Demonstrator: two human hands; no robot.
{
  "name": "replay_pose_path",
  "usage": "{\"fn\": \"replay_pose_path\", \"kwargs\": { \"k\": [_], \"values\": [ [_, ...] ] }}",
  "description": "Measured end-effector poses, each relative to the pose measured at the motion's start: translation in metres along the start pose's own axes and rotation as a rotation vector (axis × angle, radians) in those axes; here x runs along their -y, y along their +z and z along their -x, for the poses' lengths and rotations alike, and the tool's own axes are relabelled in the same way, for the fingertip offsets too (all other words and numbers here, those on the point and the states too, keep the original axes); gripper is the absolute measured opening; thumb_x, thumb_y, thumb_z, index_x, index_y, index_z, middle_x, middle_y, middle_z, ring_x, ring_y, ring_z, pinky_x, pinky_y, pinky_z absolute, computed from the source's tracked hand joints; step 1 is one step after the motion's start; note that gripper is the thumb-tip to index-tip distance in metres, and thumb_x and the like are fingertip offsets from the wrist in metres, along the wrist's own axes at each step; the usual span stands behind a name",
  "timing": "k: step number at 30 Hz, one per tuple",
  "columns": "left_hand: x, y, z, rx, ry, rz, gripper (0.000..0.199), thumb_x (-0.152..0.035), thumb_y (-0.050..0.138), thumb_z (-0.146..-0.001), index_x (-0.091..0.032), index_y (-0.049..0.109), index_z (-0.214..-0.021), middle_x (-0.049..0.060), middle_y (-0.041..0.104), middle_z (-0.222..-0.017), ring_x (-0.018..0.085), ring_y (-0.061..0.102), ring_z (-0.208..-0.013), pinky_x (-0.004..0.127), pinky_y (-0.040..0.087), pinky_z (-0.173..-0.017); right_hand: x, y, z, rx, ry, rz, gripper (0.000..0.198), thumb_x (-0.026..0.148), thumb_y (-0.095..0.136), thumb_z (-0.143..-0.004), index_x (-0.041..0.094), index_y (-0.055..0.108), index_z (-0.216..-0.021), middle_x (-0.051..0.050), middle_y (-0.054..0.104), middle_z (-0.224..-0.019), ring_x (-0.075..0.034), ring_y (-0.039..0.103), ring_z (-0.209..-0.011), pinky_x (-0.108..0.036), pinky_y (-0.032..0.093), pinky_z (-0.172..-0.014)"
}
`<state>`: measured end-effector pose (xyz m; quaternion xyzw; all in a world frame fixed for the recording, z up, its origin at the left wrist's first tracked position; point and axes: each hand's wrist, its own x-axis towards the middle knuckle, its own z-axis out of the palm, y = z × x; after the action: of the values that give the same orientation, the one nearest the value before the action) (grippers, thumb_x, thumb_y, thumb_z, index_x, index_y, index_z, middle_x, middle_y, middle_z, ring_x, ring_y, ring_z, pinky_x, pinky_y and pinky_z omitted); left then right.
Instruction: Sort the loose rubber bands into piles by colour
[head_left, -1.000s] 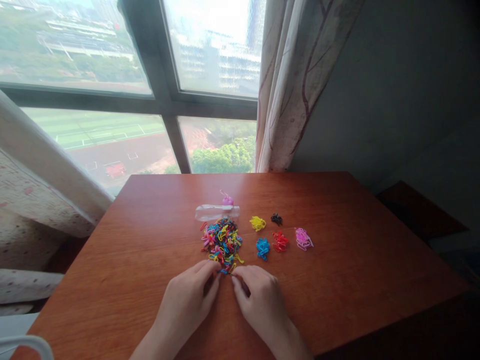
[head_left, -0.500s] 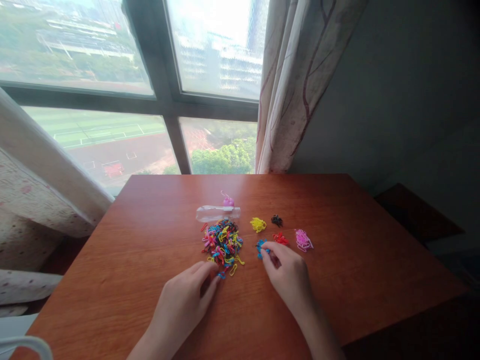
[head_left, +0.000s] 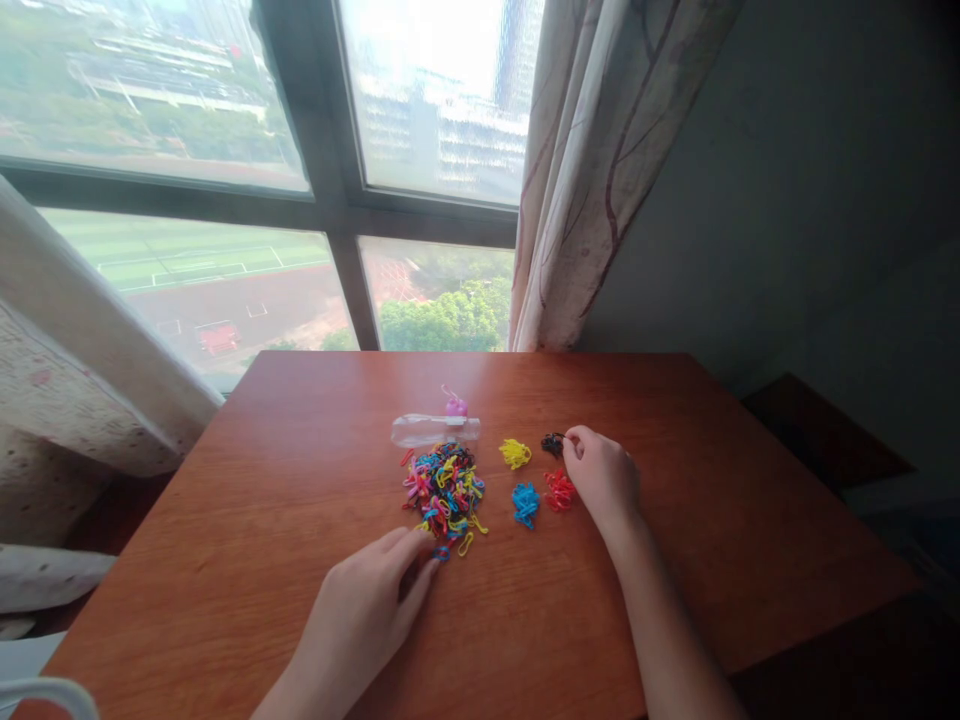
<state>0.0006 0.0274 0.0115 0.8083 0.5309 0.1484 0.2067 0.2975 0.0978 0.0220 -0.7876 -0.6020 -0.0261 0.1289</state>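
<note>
A mixed pile of small plastic locking stitch markers (head_left: 444,485) in several colours lies mid-table. My left hand (head_left: 379,590) rests at its near edge, thumb and forefinger curled close together. A blue stitch marker (head_left: 441,552) lies at those fingertips; what they hold, if anything, is unclear. My right hand (head_left: 604,475) is pinched over the right edge of the black stitch marker pile (head_left: 552,444), with a black one at its fingertips. Below it are red stitch markers (head_left: 557,491). Blue stitch markers (head_left: 526,505) and yellow stitch markers (head_left: 515,453) form separate heaps. My right hand hides the pink heap.
Behind the mixed pile a clear plastic bottle (head_left: 431,430) lies on its side, with a pink piece (head_left: 456,406) with a loop beside it. The wooden table (head_left: 247,550) reaches to the window, with curtains (head_left: 600,180) on both sides. A white curved object (head_left: 52,692) is at lower left.
My right hand has moved from the blue heap up and right to the black heap, uncovering the blue and covering the pink. My left hand has stayed in place.
</note>
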Motion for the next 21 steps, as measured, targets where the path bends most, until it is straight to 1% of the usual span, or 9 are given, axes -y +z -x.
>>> {"fn": "replay_pose_path", "kwargs": {
  "k": [3, 9, 13, 15, 18, 21],
  "values": [
    [0.001, 0.0, 0.0, 0.02, -0.002, -0.002, 0.017, -0.03, 0.046, -0.094, -0.027, 0.062, -0.094, -0.001, 0.069, -0.088, 0.016, 0.068, -0.079, 0.024, 0.046, -0.067, 0.002, 0.001, 0.0, 0.01, 0.014, -0.002, 0.014, 0.026, 0.058, -0.091, 0.023, 0.072, -0.088, -0.004, 0.071, -0.079, -0.015, 0.061, -0.064, -0.027, 0.024, -0.052],
    [0.0, 0.0, 0.001, 0.044, -0.005, -0.001, 0.018, -0.028, 0.044, -0.095, -0.027, 0.062, -0.091, -0.002, 0.069, -0.088, 0.016, 0.067, -0.079, 0.024, 0.046, -0.068, 0.0, -0.003, 0.006, 0.032, 0.003, -0.065, 0.013, 0.028, 0.06, -0.09, 0.025, 0.072, -0.09, -0.001, 0.07, -0.076, -0.014, 0.062, -0.065, -0.025, 0.028, -0.053],
    [-0.001, -0.002, -0.001, 0.044, -0.003, -0.004, 0.018, -0.029, 0.044, -0.095, -0.027, 0.061, -0.09, -0.002, 0.069, -0.088, 0.016, 0.067, -0.08, 0.023, 0.045, -0.068, -0.001, -0.007, 0.016, -0.004, -0.011, -0.174, 0.015, 0.027, 0.057, -0.089, 0.025, 0.072, -0.09, -0.001, 0.071, -0.075, -0.016, 0.063, -0.066, -0.024, 0.032, -0.056],
    [-0.002, -0.002, -0.001, 0.044, -0.004, -0.003, 0.018, -0.029, 0.044, -0.095, -0.027, 0.061, -0.091, -0.002, 0.069, -0.088, 0.016, 0.067, -0.08, 0.023, 0.045, -0.068, 0.002, -0.009, 0.025, -0.044, -0.045, -0.253, 0.017, 0.028, 0.055, -0.09, 0.024, 0.071, -0.089, -0.002, 0.07, -0.074, -0.017, 0.063, -0.066, -0.025, 0.035, -0.058],
    [-0.003, -0.003, -0.001, 0.044, -0.009, -0.015, 0.018, -0.028, 0.044, -0.095, -0.027, 0.062, -0.09, -0.002, 0.068, -0.086, 0.016, 0.067, -0.078, 0.023, 0.045, -0.067, 0.013, -0.009, 0.046, -0.084, -0.132, -0.387, 0.022, 0.029, 0.05, -0.092, 0.022, 0.07, -0.087, -0.004, 0.07, -0.074, -0.018, 0.063, -0.066, -0.026, 0.04, -0.064],
    [-0.004, -0.003, -0.001, 0.036, 0.002, -0.032, 0.018, -0.027, 0.044, -0.095, -0.026, 0.061, -0.088, -0.001, 0.068, -0.085, 0.016, 0.067, -0.078, 0.023, 0.044, -0.065, 0.03, -0.004, 0.074, -0.069, -0.219, -0.536, 0.024, 0.029, 0.047, -0.095, 0.021, 0.069, -0.089, -0.005, 0.07, -0.078, -0.017, 0.064, -0.067, -0.025, 0.044, -0.065]
  ]
}}
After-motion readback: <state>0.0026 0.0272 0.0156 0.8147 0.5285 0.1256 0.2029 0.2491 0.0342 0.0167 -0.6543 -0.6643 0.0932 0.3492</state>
